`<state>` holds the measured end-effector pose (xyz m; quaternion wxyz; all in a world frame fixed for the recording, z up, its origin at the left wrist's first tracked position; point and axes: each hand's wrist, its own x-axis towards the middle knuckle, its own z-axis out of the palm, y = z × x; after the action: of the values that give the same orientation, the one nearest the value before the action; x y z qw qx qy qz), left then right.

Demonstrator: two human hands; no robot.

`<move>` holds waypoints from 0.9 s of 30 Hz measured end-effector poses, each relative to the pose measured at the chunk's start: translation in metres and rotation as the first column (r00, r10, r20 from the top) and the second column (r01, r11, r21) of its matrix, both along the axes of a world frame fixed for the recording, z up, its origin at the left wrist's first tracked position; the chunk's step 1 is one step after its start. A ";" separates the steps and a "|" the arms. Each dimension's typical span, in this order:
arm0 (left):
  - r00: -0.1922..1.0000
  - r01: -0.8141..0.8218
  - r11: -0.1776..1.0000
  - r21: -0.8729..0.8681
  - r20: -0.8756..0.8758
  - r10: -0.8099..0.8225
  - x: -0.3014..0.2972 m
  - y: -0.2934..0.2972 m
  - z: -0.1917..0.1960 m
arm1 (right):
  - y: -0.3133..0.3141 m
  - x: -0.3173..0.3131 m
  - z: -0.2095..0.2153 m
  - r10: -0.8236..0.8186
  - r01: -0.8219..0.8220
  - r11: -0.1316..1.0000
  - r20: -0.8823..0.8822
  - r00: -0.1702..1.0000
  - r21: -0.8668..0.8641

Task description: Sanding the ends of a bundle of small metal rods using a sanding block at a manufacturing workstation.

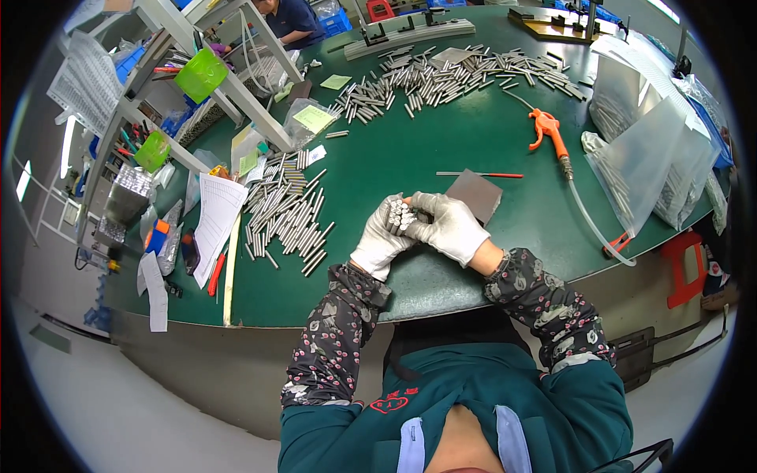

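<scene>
White-gloved left hand (382,239) and right hand (453,229) clasp a bundle of cylindrical metal rods (400,216) over the smooth green desk (434,288) — printed paper (218,211) lies leftward, red lettering (392,403) marks the teal jacket (461,364).

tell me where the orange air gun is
In the head view, the orange air gun lies on the right side of the green table, between the brown square sheet and the clear bags.

Left hand (383,237) and right hand (453,228) (both gloved) curl close together, forearms (334,335) converging.
</scene>
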<state>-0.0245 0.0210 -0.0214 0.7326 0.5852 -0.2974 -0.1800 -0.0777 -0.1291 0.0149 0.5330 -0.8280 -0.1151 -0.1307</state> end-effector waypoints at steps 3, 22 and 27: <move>1.000 -0.017 1.000 0.013 0.004 0.017 -0.001 -0.001 0.002 | -0.001 0.001 -0.002 -0.001 0.001 1.000 -0.002 1.000 -0.008; 0.999 -0.027 0.999 0.046 0.037 0.025 -0.001 -0.001 0.002 | -0.001 -0.001 -0.002 0.005 -0.005 1.000 0.009 1.000 0.026; 0.997 -0.021 1.000 -0.008 0.067 0.022 -0.003 -0.004 0.000 | -0.002 0.002 -0.009 0.028 -0.027 0.997 -0.004 1.000 0.072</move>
<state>-0.0271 0.0171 -0.0218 0.7261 0.5916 -0.3162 -0.1513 -0.0757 -0.1309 0.0058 0.5643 -0.8071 -0.1203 -0.1253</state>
